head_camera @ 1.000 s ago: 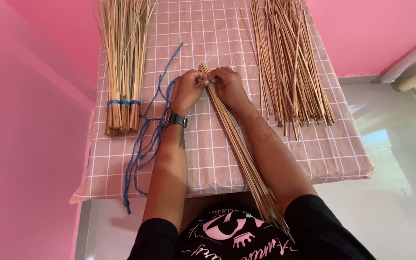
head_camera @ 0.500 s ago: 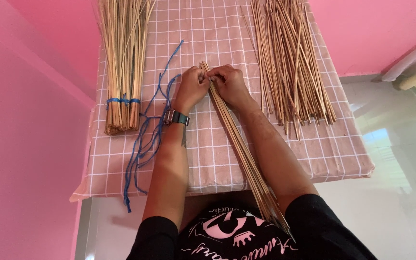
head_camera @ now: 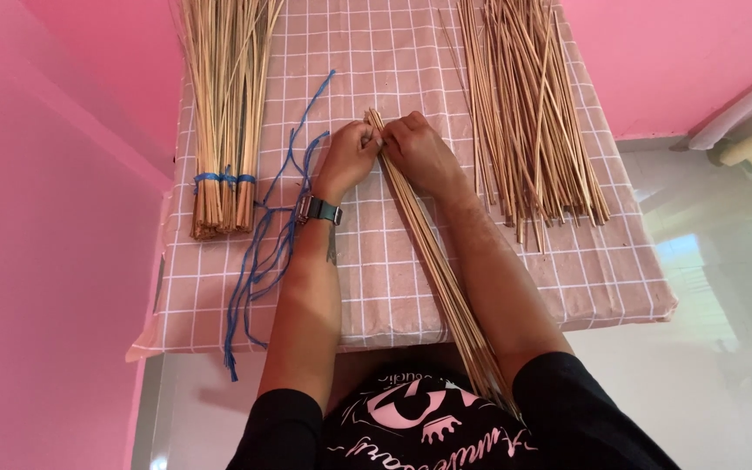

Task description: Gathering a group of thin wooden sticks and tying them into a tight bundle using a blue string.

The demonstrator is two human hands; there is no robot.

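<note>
While both sets of fingertips met just above the middle of the frame, they were pinched together on the far end of a thin bundle of sticks (head_camera: 428,252), the left hand (head_camera: 350,157) closing on it from the left and the right hand (head_camera: 419,152) from the right, knuckles almost touching. Something small may have been worked between the fingertips, but it was too small to make out. From that clamped end the bundle ran down and to the right across the cloth, passed between the two forearms, crossed the near edge of the table and ended over the person's black printed shirt (head_camera: 411,418) at the bottom centre. A dark wristwatch (head_camera: 318,210) sat on the left wrist. Just left of that wrist lay loose blue strings (head_camera: 258,252), trailing from the upper centre down past the table's near edge toward the lower left. Farther left, in the upper left of the frame, lay a thick tied bundle (head_camera: 219,113) of pale sticks, bound near its lower end with a blue string band (head_camera: 219,180). To the right of the right hand, in the upper right, a loose pile of sticks (head_camera: 524,113) fanned out, near the forearm but apart from the held bundle. Everything rested on a pink checked tablecloth (head_camera: 602,278) with white grid lines. Pink walls (head_camera: 54,261) bordered the table on the left and upper right, and a pale glossy floor (head_camera: 707,374) showed at lower right.
</note>
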